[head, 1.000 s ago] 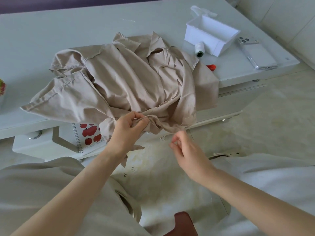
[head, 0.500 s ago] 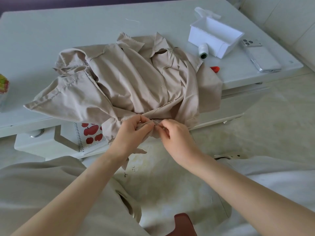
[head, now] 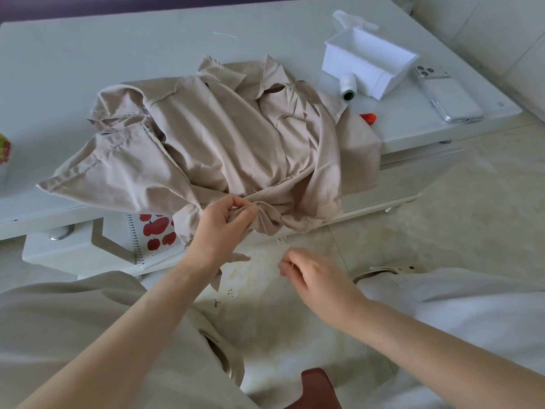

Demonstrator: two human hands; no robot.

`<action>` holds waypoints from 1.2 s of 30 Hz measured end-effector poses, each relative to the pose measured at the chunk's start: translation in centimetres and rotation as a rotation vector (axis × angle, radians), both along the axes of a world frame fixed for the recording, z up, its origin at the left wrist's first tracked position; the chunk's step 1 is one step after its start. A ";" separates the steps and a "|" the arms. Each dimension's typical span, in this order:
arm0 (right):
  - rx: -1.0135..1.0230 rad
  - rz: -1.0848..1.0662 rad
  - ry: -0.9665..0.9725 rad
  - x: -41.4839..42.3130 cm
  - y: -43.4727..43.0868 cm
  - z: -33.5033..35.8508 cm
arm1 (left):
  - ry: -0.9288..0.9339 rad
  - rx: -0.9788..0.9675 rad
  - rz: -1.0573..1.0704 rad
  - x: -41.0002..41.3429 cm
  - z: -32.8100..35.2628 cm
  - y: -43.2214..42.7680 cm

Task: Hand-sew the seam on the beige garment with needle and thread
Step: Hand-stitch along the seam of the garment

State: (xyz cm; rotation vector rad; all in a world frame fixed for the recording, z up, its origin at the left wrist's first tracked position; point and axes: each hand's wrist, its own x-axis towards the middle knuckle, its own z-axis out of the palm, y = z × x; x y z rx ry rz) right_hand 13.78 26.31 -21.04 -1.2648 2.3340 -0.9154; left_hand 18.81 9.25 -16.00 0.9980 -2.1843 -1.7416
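Note:
The beige garment [head: 224, 143] lies crumpled on the white table [head: 88, 54], its lower folds hanging over the front edge. My left hand [head: 222, 228] pinches a bunched fold with the seam at that edge. My right hand [head: 312, 278] is below and to the right of the fold, apart from the cloth, blurred, with fingertips pinched together as if on a needle. The needle and thread are too thin and blurred to make out.
A white thread spool [head: 348, 88] lies beside a white plastic box [head: 368, 62] at the table's back right. A phone [head: 449, 95] and a small red item [head: 369, 117] lie nearby. A spiral notebook with apples [head: 156, 231] sits under the table.
My right hand was at the fold next to my left hand half a second ago; it has since pulled down and to the right, away from the cloth. My left hand keeps its hold.

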 end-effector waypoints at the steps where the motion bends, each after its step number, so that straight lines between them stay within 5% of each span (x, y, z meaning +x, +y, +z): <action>1: 0.031 0.048 0.008 0.5 0.4 -0.1 | 0.001 0.015 0.007 0.0 0.1 0.0; 5: 0.217 0.191 0.098 1.5 1.9 -1.2 | -0.012 0.081 0.034 0.0 0.1 -0.2; 10: 0.441 0.100 0.090 1.0 3.3 -2.2 | -0.015 0.089 0.052 -0.1 0.1 -0.4; 18: 0.086 -0.249 0.069 -1.0 0.4 0.2 | -0.010 0.072 0.049 -0.2 -0.2 -0.4; 30: -0.144 -0.294 -0.245 -1.7 -5.6 2.9 | -0.016 0.128 0.056 0.0 0.2 -0.2; 36: -0.140 -0.298 -0.200 -2.6 -6.3 3.1 | -0.001 0.131 0.049 -0.1 0.2 -0.1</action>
